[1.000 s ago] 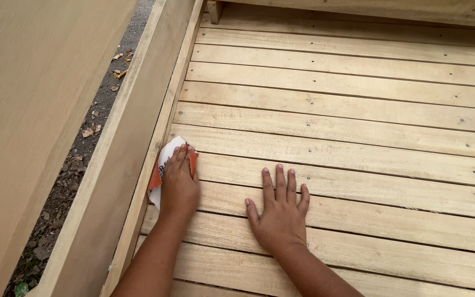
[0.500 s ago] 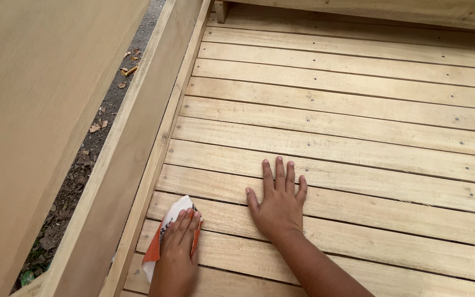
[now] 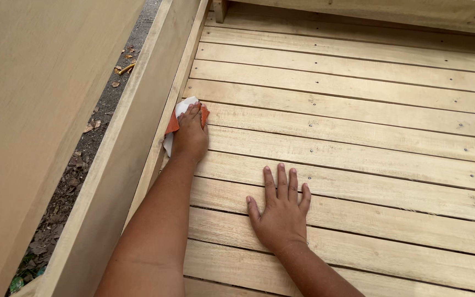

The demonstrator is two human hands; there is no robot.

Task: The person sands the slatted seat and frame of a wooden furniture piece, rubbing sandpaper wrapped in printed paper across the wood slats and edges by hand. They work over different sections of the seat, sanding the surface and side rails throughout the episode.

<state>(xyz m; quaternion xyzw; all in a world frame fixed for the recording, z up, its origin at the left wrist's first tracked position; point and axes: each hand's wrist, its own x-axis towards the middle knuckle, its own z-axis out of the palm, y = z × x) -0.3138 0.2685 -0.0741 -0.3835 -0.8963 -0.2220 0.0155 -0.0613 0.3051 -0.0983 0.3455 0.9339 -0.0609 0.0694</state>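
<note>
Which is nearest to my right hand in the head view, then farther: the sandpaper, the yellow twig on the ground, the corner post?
1. Sandpaper, under the left hand, by the side rail.
2. Yellow twig, on the ground beyond the rail.
3. Corner post, top edge.

Measured from the right hand.

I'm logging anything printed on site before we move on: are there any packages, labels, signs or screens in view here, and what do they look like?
None: no package, label, sign or screen shows.
Nearest thing: a folded orange and white sandpaper sheet under the left hand, against the side rail.
The right hand lies flat on bare wooden slats.
</note>
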